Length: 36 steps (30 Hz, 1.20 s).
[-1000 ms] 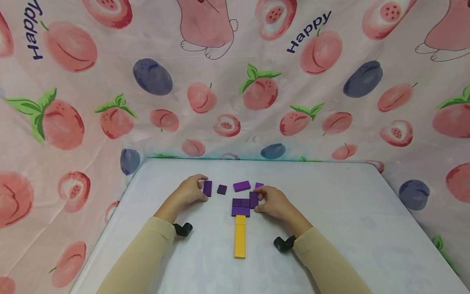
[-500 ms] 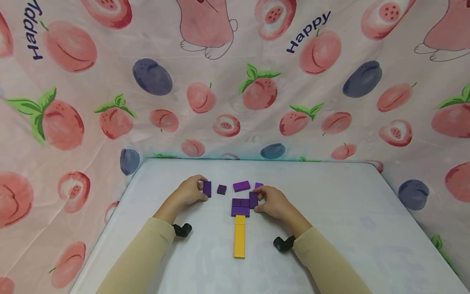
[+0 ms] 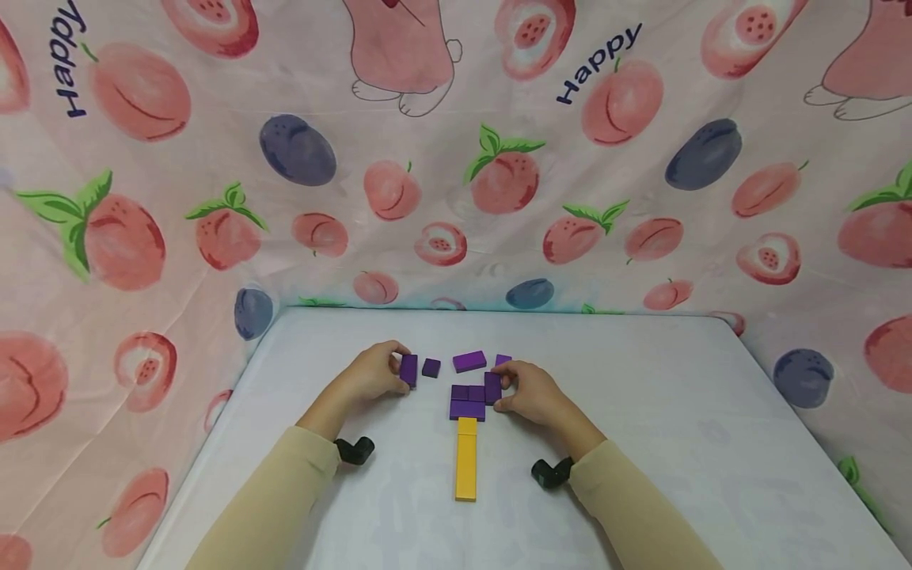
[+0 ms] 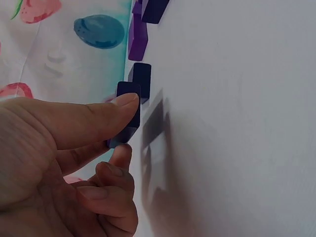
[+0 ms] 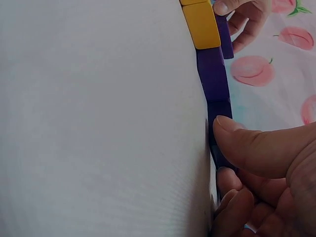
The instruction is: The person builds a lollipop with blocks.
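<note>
Oblong purple block (image 3: 408,370) pinched by left hand (image 3: 374,370), held near small purple block (image 3: 431,367) | second purple block (image 3: 493,388) gripped by right hand (image 3: 533,389), set against right side of purple cluster (image 3: 466,409) | yellow strip (image 3: 466,463) laid on white surface (image 3: 641,475), met at its far end by the cluster

Long, plain beige sleeves (image 3: 264,499) covered the person's arms down to the wrists. A small, black, elbow-shaped fitting (image 3: 356,450) jutted inward from the left cuff (image 3: 321,451) — a matching black piece (image 3: 552,473) from the right cuff (image 3: 593,469) — and the hands (image 3: 374,372) were bare.
</note>
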Each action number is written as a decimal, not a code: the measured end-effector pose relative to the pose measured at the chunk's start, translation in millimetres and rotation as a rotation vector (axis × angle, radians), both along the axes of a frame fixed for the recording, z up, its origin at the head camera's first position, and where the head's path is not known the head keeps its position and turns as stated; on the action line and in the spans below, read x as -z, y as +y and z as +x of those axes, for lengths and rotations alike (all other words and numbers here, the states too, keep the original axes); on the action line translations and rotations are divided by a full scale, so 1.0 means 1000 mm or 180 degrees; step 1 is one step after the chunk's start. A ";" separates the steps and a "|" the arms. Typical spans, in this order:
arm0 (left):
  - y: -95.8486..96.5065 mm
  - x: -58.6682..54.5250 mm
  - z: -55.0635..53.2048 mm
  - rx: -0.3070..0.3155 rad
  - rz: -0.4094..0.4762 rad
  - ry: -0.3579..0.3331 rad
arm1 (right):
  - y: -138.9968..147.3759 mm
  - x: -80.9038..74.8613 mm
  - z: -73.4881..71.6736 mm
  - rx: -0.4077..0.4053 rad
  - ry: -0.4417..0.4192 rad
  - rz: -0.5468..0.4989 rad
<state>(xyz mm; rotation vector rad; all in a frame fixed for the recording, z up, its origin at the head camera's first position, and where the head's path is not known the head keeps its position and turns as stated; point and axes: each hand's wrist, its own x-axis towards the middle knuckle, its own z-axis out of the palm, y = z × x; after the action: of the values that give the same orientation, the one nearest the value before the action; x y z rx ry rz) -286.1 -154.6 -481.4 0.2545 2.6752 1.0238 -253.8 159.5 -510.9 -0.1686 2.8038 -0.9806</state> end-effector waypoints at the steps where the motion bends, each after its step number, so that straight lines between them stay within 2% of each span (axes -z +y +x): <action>1: 0.001 -0.001 0.001 0.0014 0.0004 0.0002 | 0.000 0.000 0.000 -0.0006 0.0002 -0.0003; 14: 0.020 -0.004 0.010 0.0108 0.0030 -0.0114 | -0.001 0.000 -0.001 0.0030 -0.0036 -0.0013; 27: 0.037 0.005 0.016 0.0353 0.0043 0.0005 | 0.000 0.001 -0.001 0.0021 -0.0006 -0.0001; 36: 0.043 0.005 0.020 0.0384 0.0067 0.0042 | -0.001 0.000 0.000 0.0044 -0.0033 -0.0014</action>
<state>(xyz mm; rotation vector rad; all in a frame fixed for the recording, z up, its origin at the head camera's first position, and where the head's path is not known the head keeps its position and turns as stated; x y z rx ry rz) -265.7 -111.4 -486.2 0.4227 2.6256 1.0170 -253.5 158.4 -510.4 -0.1447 2.7974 -0.9877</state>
